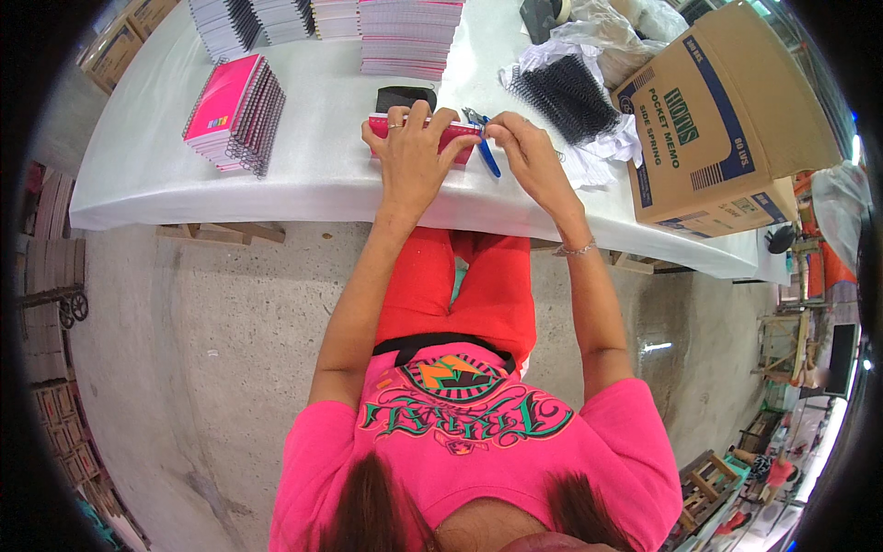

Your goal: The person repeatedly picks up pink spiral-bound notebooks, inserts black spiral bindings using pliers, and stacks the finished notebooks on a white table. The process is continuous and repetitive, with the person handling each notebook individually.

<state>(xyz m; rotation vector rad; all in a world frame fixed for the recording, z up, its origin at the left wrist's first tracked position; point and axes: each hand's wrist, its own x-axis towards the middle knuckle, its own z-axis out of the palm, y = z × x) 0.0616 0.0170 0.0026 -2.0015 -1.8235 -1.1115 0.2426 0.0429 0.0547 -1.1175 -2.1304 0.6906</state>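
My left hand (pixel 414 152) grips a small pink-covered memo pad (pixel 457 134), with its fingers over the far edge and thumb on the near side. The pad stands tilted at the table's front, its row-punched edge up. My right hand (pixel 532 158) is closed in a pinch at the pad's right end. What lies between those fingertips is too small to make out; it may be a coil end. Cutting pliers with blue handles (pixel 489 160) rest beside the pad, partly behind my right fingers. A black block-like object (pixel 405 96) sits just beyond the pad.
At left stands a stack of coil-bound pink memo pads (pixel 223 101). Tall stacks of pads (pixel 409 41) line the far side. A heap of black spiral coils (pixel 566 99) lies on white wrapping right of my hands, near an open cardboard box (pixel 704 120) on the white-covered table (pixel 317 175).
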